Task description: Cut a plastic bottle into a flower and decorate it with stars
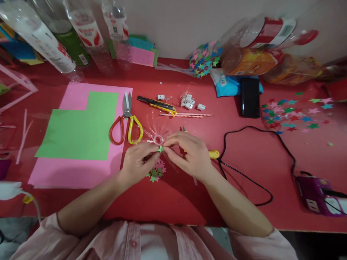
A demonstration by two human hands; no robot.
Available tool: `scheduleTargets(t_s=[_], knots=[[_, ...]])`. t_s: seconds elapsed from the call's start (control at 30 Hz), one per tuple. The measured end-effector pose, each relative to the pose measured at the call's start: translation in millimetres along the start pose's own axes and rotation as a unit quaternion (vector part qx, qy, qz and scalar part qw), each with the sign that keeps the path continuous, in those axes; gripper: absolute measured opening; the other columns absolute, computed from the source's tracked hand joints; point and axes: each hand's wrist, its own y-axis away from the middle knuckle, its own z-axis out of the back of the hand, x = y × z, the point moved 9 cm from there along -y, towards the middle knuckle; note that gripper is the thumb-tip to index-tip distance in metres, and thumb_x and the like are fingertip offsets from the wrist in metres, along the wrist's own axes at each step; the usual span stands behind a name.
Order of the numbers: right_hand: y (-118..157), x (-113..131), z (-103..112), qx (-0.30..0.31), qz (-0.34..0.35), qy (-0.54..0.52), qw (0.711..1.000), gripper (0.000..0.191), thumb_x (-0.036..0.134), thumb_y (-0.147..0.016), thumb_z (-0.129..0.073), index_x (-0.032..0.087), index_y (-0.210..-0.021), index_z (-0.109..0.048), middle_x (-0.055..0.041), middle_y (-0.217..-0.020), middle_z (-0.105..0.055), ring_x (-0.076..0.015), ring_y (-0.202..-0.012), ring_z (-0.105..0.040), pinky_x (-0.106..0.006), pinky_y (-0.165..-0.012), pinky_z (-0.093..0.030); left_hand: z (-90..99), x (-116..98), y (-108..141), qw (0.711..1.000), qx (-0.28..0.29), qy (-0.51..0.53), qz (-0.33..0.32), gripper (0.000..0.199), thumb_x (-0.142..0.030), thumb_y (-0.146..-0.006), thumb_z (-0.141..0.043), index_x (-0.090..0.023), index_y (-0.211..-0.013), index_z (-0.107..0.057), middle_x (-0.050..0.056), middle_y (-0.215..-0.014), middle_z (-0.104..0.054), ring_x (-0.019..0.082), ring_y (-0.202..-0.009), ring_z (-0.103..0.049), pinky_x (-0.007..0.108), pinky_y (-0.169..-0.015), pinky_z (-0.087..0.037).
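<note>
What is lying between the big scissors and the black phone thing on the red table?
In the head view, between the scissors and the black phone lie a yellow utility knife, small white blocks and two thin pink sticks.

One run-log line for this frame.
left hand: pinching green star | right hand: on same star | under hands: star pile | nearby: scissors

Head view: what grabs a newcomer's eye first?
At centre, the left hand and right hand meet over a small green star, pinched between their fingertips, just below a clear plastic ring. To the left lies a green sheet on pink paper, with red-and-yellow scissors at its edge. The red table shows scattered coloured stars at right.
</note>
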Motion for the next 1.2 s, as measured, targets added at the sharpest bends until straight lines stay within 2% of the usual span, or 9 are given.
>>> scheduleTargets(t_s=[0.13,0.27,0.43,0.63,0.83,0.97,1.2], knots=[[-0.7,-4.9,-2.6,0.008,-0.035,-0.030,0.999,0.009,0.013,-0.084,-0.056,0.017,-0.076,-0.058,-0.0002,-0.073,-0.064,-0.0107,-0.069,-0.058,-0.023,-0.066,-0.045,-3.3,12.9,3.2,0.995,0.006,0.057,0.078,0.008,-0.016,-0.077,-0.057,-0.018,-0.074,-0.063,-0.003,-0.057,-0.059,0.006,-0.051,-0.049,0.018,-0.051,-0.040],[-0.5,-9.3,-3.8,0.005,-0.072,-0.044,0.996,0.009,0.014,-0.083,-0.055,0.018,-0.075,-0.057,0.0006,-0.072,-0.063,-0.0098,-0.066,-0.056,-0.022,-0.063,-0.043,-7.8,26.6,9.1,0.978,0.013,0.134,0.158,0.006,-0.021,-0.074,-0.062,-0.018,-0.079,-0.064,-0.003,-0.060,-0.057,0.007,-0.053,-0.048,0.020,-0.051,-0.041],[0.5,-11.8,-4.5,-0.007,-0.099,-0.052,0.994,0.010,0.014,-0.082,-0.054,0.018,-0.074,-0.056,0.0016,-0.071,-0.062,-0.0092,-0.063,-0.054,-0.022,-0.060,-0.042,-10.5,33.7,12.6,0.959,0.014,0.184,0.215,0.008,-0.025,-0.075,-0.064,-0.018,-0.079,-0.066,-0.003,-0.059,-0.057,0.007,-0.052,-0.048,0.020,-0.052,-0.042],[1.6,-11.3,-5.1,-0.024,-0.110,-0.049,0.992,0.010,0.014,-0.081,-0.055,0.018,-0.072,-0.055,0.0023,-0.069,-0.060,-0.0089,-0.063,-0.053,-0.022,-0.060,-0.041,-9.2,35.0,11.7,0.958,0.007,0.166,0.233,0.011,-0.029,-0.076,-0.064,-0.019,-0.076,-0.066,0.000,-0.064,-0.063,0.010,-0.060,-0.053,0.023,-0.059,-0.046],[2.6,-12.7,-6.1,-0.032,-0.123,-0.055,0.990,0.008,0.016,-0.082,-0.055,0.019,-0.074,-0.056,0.0019,-0.071,-0.060,-0.0098,-0.065,-0.054,-0.023,-0.062,-0.042,-10.1,40.1,10.8,0.947,-0.003,0.183,0.264,0.011,-0.026,-0.077,-0.061,-0.019,-0.070,-0.065,0.000,-0.065,-0.063,0.011,-0.063,-0.054,0.024,-0.061,-0.046],[2.7,-18.8,-10.3,-0.013,-0.158,-0.094,0.983,0.004,0.019,-0.082,-0.057,0.018,-0.078,-0.058,0.0013,-0.074,-0.061,-0.0097,-0.066,-0.055,-0.021,-0.059,-0.041,-10.4,42.5,10.8,0.941,-0.007,0.192,0.277,0.010,-0.024,-0.077,-0.060,-0.019,-0.069,-0.065,-0.001,-0.064,-0.061,0.010,-0.063,-0.052,0.023,-0.061,-0.045],[2.4,-25.8,-18.6,-0.003,-0.189,-0.164,0.968,0.011,0.017,-0.080,-0.054,0.018,-0.069,-0.053,0.0039,-0.066,-0.054,-0.0075,-0.059,-0.047,-0.020,-0.054,-0.037,-8.5,41.5,9.1,0.944,-0.004,0.176,0.278,0.007,-0.023,-0.076,-0.060,-0.019,-0.072,-0.064,-0.001,-0.066,-0.060,0.010,-0.063,-0.051,0.023,-0.060,-0.044]])
